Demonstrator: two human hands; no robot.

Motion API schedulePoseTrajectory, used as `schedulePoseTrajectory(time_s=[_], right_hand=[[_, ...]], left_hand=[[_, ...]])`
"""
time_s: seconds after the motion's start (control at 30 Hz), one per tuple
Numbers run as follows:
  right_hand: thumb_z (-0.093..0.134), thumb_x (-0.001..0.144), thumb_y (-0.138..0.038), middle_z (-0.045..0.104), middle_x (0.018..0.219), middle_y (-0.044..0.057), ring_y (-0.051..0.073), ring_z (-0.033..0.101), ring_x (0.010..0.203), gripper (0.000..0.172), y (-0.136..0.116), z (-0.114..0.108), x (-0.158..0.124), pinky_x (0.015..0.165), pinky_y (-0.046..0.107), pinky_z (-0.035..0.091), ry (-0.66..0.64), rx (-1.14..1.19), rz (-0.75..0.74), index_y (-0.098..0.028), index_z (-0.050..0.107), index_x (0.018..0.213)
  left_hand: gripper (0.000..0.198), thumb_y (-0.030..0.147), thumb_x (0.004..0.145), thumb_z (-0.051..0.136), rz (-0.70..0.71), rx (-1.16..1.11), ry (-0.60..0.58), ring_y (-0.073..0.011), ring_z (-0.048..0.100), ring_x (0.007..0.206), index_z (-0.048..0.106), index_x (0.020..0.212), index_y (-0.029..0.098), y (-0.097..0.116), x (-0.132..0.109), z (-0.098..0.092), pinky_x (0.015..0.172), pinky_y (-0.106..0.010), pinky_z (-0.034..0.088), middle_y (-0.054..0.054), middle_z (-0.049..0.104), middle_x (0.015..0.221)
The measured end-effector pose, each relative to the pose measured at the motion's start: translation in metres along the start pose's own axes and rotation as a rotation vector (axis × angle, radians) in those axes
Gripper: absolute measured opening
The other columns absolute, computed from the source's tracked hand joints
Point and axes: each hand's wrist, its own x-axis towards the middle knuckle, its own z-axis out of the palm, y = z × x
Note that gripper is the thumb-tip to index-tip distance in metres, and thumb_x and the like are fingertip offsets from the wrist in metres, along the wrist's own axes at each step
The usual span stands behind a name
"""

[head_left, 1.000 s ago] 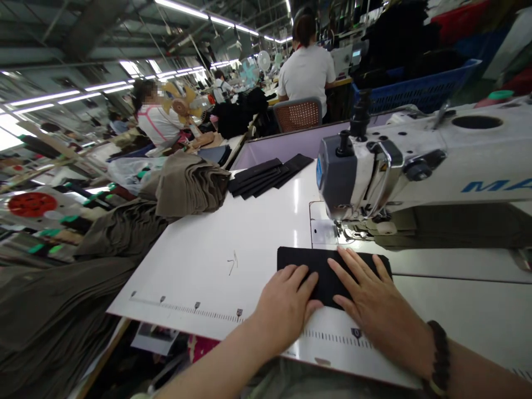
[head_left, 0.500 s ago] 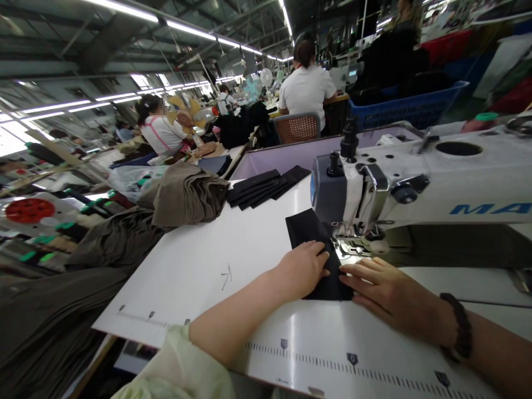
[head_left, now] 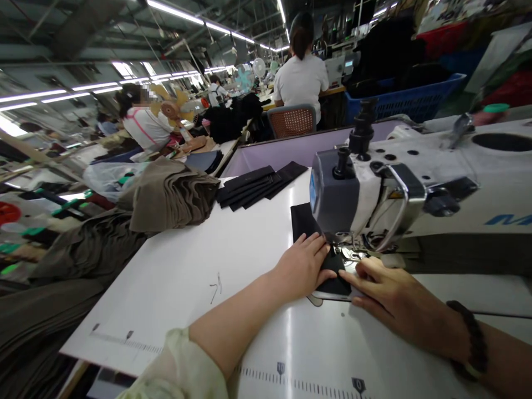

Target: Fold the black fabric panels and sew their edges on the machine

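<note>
A piece of black fabric lies under the head of a white sewing machine, by its metal presser foot. My left hand rests flat on the fabric, palm down, with the fingers stretched and the thumb apart. From the right, my right hand touches the fabric's near right edge with the extended index finger, the other fingers partly bent. The two hands almost meet at the fabric's near end. The needle's tip is hard to make out.
Several black fabric pieces lie fanned at the back of the white table. A brown fabric stack sits at the left, with more brown cloth hanging beyond the edge. A co-worker sits ahead, near a blue basket.
The fabric has slid away from me under the machine head, so less of it shows on my side. My left hand has spread its thumb. The view has shifted slightly closer to the machine.
</note>
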Motion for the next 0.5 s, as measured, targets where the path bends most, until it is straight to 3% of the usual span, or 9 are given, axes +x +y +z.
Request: schedulePoseTrajectory(time_s=[0.5], right_hand=[[0.045,0.090,-0.029,0.059,0.086,0.008,0.017,0.056,0.075,0.031,-0.0011,0.0010,0.0019,0.062,0.029,0.043,0.014,-0.007,0.014,-0.013,0.059,0.113]], left_hand=[[0.051,0.043,0.087,0.054,0.032,-0.018,0.009,-0.0297,0.043,0.123,0.051,0.120,0.004,-0.0055,0.0029,-0.0026,0.107,-0.043,0.032,-0.018,0.052,0.126]])
